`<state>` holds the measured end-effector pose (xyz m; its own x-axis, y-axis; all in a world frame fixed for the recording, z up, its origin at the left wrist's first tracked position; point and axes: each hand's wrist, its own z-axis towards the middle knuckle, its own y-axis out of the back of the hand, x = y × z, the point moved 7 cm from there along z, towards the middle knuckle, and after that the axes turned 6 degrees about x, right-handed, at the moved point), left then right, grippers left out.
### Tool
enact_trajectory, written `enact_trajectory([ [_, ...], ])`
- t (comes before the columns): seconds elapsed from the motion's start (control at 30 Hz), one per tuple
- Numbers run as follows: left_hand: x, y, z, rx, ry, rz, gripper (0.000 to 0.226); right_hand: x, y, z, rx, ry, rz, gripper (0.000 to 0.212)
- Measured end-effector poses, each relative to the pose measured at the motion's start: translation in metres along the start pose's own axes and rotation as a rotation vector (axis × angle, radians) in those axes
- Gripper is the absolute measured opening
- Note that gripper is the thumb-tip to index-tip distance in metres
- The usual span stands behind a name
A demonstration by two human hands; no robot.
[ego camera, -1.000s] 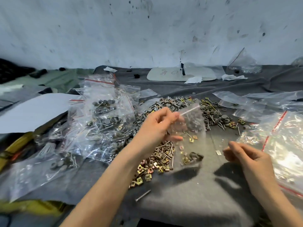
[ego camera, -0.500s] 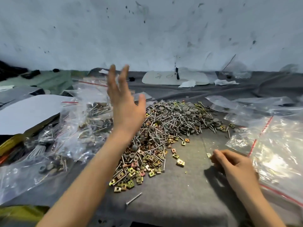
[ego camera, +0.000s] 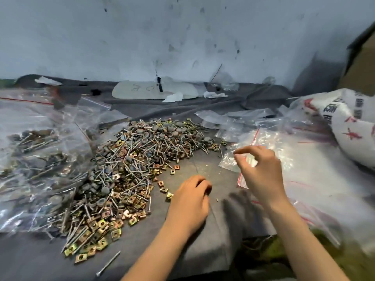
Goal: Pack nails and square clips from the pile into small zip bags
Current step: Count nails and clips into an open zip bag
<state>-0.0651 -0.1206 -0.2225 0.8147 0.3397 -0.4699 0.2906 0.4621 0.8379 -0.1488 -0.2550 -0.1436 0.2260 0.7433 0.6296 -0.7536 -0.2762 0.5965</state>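
Note:
A pile of nails (ego camera: 142, 159) and yellowish square clips (ego camera: 97, 226) covers the grey cloth (ego camera: 192, 246) left of centre. My left hand (ego camera: 190, 201) rests knuckles up on the cloth just right of the pile, fingers loosely curled with their tips down. Nothing shows in it. A few stray clips (ego camera: 168, 195) lie beside it. My right hand (ego camera: 261, 171) is raised a little further right. Its thumb and forefinger pinch the edge of a small clear zip bag (ego camera: 229, 165) that lies at the near edge of a heap of empty bags.
Filled clear bags (ego camera: 36, 159) are heaped along the left side. Empty red-striped zip bags (ego camera: 308, 169) spread on the right, with a white printed sack (ego camera: 349, 126) behind them. One loose nail (ego camera: 107, 264) lies near the front edge. A stained wall stands behind the table.
My left hand held a part-filled bag, flung it off to the left, then came down onto the cloth. My right hand rose from the cloth to the empty bags.

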Motion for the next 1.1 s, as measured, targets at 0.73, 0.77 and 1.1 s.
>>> enact_trajectory([
  [0.73,0.002,0.019,-0.002,-0.128,0.073,-0.293,0.023,-0.054,0.005,0.028,-0.125,-0.101,-0.156,0.024],
  [0.77,0.002,0.022,-0.003,-0.153,0.076,-0.307,0.023,-0.049,0.007,0.031,-0.153,-0.083,-0.125,0.023],
  [1.1,0.004,0.027,-0.005,-0.236,0.074,-0.422,0.023,-0.020,0.014,0.033,-0.136,-0.155,0.281,0.020],
])
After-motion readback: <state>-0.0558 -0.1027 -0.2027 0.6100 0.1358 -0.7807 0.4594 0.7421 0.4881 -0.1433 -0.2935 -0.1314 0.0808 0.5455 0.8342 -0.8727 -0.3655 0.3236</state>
